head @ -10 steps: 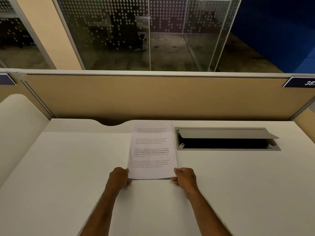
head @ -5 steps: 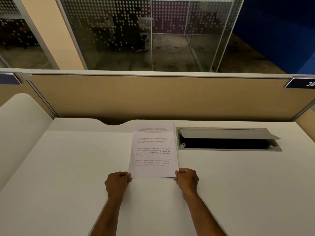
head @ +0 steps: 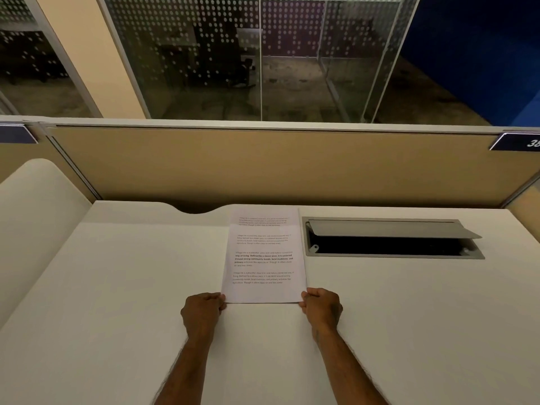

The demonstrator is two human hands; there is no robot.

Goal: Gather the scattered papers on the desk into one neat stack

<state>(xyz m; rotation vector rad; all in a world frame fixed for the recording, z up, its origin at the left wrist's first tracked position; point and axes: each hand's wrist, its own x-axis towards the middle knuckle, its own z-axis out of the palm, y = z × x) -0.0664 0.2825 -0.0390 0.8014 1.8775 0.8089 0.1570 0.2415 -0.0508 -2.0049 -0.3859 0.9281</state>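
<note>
A stack of white printed papers [head: 264, 258] lies flat on the white desk [head: 117, 287], lengthwise away from me, its edges lined up. My left hand [head: 202, 312] grips the stack's near left corner with curled fingers. My right hand [head: 321, 308] grips the near right corner the same way. The far end of the stack reaches the desk's back edge.
An open cable tray with a raised grey flap [head: 391, 238] is set into the desk just right of the papers. A beige partition [head: 263, 165] closes the back, with a curved cut-out [head: 195, 208] in the desk edge. A neighbouring desk [head: 32, 223] lies left.
The stack has settled a little lower and flatter on the desk, and both hands have slid slightly outward on its near corners.
</note>
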